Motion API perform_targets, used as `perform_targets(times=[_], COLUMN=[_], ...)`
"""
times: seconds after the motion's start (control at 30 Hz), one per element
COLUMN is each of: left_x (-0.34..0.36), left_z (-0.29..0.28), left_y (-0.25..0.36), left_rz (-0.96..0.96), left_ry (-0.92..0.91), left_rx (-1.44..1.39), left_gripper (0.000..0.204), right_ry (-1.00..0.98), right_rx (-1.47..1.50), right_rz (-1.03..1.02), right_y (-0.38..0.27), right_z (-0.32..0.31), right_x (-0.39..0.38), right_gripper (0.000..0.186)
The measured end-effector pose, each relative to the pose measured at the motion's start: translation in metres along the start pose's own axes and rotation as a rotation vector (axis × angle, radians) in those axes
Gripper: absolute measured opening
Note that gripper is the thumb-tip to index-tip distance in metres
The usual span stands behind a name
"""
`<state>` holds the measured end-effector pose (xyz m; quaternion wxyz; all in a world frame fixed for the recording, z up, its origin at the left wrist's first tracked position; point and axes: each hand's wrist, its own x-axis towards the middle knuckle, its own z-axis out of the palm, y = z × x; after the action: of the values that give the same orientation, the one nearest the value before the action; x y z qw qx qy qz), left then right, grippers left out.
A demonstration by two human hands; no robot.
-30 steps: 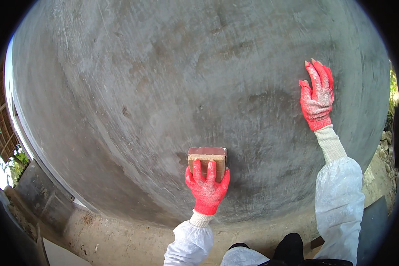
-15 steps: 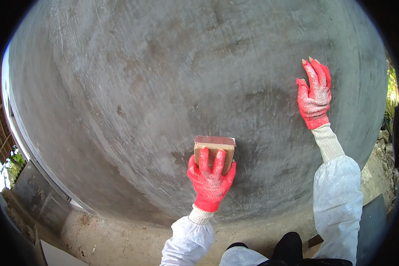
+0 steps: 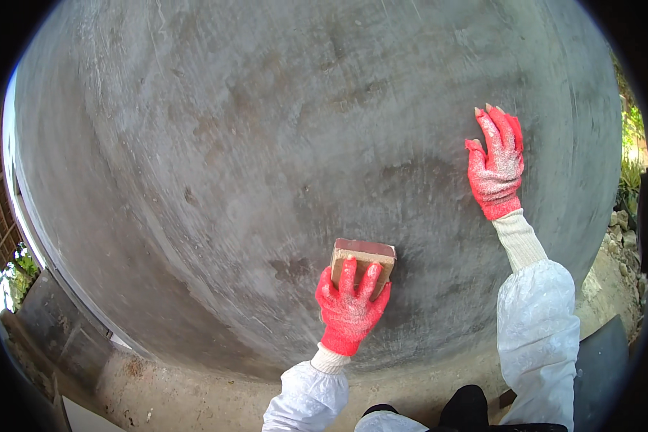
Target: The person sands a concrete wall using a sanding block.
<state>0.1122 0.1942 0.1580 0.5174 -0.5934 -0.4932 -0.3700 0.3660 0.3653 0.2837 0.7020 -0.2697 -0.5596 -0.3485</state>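
A large grey surface [image 3: 266,129], smooth like plaster or cement with darker patches and fine scratches, fills most of the view. Low in the middle, my left hand [image 3: 351,306], in a dusty red-coated glove, grips a sanding block [image 3: 367,252]. The block is tan with a reddish-brown face, and it rests against the grey surface. Its underside is hidden. Higher up on the right, my right hand [image 3: 497,165] lies against the same surface with fingers stretched and nothing held. Bare fingertips poke out of that glove.
Below the grey surface runs a dusty concrete floor [image 3: 173,385], where my dark shoe [image 3: 464,407] shows. Dark panels [image 3: 57,317] lean at the lower left, and a grey sheet [image 3: 601,374] stands at the lower right. Rubble [image 3: 623,237] lies beyond the right edge.
The sanding block in my left hand has slid a little to the right along the surface. My right hand stays open against it, slightly further left. The whole view has shifted a bit.
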Motion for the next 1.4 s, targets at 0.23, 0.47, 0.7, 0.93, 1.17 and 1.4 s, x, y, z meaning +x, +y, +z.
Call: perform_targets(times=[0.23, 0.47, 0.7, 0.93, 1.17, 1.4], left_x=[0.159, -0.020, 0.136, 0.062, 0.119, 0.138], left_z=[-0.022, 0.026, -0.005, -0.019, -0.042, 0.004], left_y=[-0.047, 0.052, 0.010, 0.013, -0.033, -0.105], left_rz=[-0.270, -0.085, -0.344, -0.286, -0.279, -0.094], left_ry=[0.302, -0.008, 0.228, -0.069, 0.168, 0.328], left_rx=[0.061, -0.081, 0.004, -0.306, -0.404, 0.123], left_gripper=[0.076, 0.083, 0.075, 0.051, 0.046, 0.052], right_ry=[-0.012, -0.001, -0.228, -0.442, -0.279, -0.382], right_rx=[-0.006, -0.022, 0.322, 0.263, 0.106, 0.248], right_rz=[0.014, 0.001, 0.086, 0.138, 0.267, 0.042], right_y=[-0.003, -0.001, -0.095, -0.199, -0.190, -0.167], right_z=[0.000, -0.004, -0.056, -0.025, -0.012, -0.035], right_x=[0.001, 0.005, -0.065, -0.110, 0.001, -0.071], right_gripper=[0.055, 0.055, 0.094, 0.074, 0.093, 0.089])
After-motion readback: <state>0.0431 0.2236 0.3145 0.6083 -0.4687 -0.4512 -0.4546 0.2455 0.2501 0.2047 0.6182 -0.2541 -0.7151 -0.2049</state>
